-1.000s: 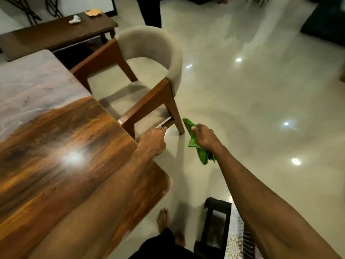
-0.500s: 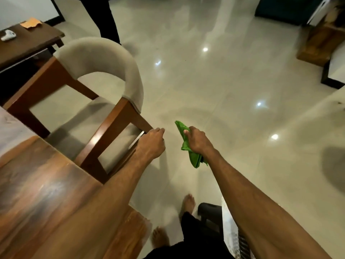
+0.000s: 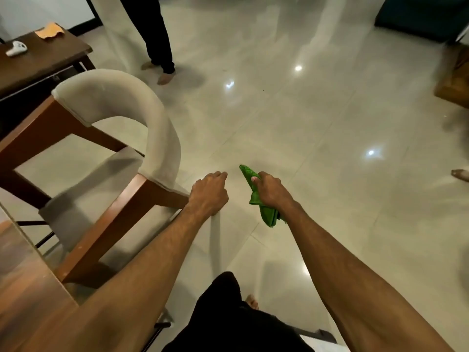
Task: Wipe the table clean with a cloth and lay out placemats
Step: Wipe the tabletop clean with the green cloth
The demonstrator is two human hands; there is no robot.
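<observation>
A: What's in view, big stuff first?
B: A glossy pale tile floor (image 3: 317,148) fills most of it, with ceiling lights mirrored in it. Next a chair (image 3: 157,138) left of centre, wood frame, curved grey padded back. A corner of the wooden bench (image 3: 25,288) is at near left, chair just beside it. A darker side bench (image 3: 45,62) is at far left.
A: Anyone else?
B: A second person (image 3: 154,29) in dark trousers, barefoot, stands far, centre-left. Another bare foot (image 3: 460,175) is at the right edge.
A: Hands?
B: Both arms reach out over the floor, hands near each other but apart. The right hand (image 3: 272,190) is wrapped round a green cloth (image 3: 267,214), thumb on top. One end pokes out on the far side of the fist and the rest hangs out the near side. The cloth is off the bench, in the air over the floor, right of the chair.
A: Left?
B: The left hand (image 3: 209,196) has its fingers curled, at the near-right end of the chair's wooden arm. Can't tell whether it grips the wood or is just beside it.
A: Small items?
B: On the side bench there's a crumpled orange rag (image 3: 49,30). A white controller (image 3: 16,48) lies left of it, apart.
</observation>
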